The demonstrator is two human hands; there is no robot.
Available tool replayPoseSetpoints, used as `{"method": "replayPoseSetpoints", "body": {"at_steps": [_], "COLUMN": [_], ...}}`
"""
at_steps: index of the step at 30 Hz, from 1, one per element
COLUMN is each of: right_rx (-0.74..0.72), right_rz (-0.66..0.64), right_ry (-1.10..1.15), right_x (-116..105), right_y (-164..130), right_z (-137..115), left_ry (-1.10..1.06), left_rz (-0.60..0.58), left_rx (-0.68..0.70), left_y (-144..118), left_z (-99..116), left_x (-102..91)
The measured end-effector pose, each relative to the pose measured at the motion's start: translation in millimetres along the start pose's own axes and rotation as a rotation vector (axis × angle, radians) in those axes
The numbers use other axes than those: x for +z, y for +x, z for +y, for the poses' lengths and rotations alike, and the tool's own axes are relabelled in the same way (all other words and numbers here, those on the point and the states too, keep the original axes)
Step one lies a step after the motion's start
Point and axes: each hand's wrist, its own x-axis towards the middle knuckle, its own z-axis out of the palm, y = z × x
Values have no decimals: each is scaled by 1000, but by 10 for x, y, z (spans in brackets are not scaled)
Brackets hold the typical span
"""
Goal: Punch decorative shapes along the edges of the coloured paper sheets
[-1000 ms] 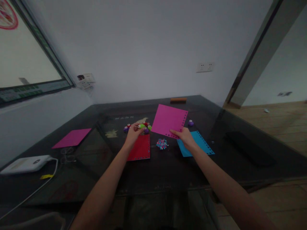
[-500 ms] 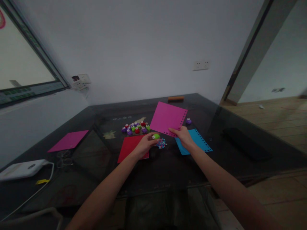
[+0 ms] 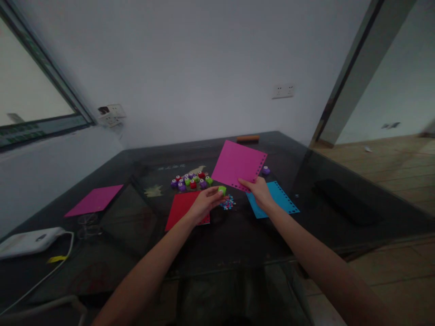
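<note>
Green punch point(image 3: 222, 190) pinched just beside magenta sheet point(image 3: 238, 165) — lifted, tilted, hole-edged.

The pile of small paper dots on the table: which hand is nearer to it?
Left. The left hand, holding a green punch, is just beside the pile of paper dots. The right hand holds the pink sheet, farther right.

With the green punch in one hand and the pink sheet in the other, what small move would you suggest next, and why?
Probably bring the green punch in the left hand up to the lower edge of the pink sheet held by the right hand. The punch sits just short of that edge, which already carries a row of holes.
</note>
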Motion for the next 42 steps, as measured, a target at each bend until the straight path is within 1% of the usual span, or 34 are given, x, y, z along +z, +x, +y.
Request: {"method": "replayPoseSetpoints", "body": {"at_steps": [8, 13, 20, 28, 33, 42], "right_rx": [-125, -134, -142, -189, -219, -221], "right_rz": [-8, -18, -34, -41, -63, -108], "right_ry": [-116, -190, -183, -222, -244, -222], "right_x": [79, 93, 92, 112, 128, 146], "right_y": [-101, -129, -135, -143, -170, -200], "right_z": [-56, -74, -85, -108, -137, -139], "left_ry": [1, 19, -6, -37, -44, -75], "left_rz": [-21, -16, -29, -3, 19, 54], "left_rx": [23, 26, 35, 35, 29, 77], "left_y": [-21, -42, -29, -72, -53, -36], "left_z": [0, 36, 19, 71, 50, 31], "left_x": [16, 47, 42, 105, 87, 75]}}
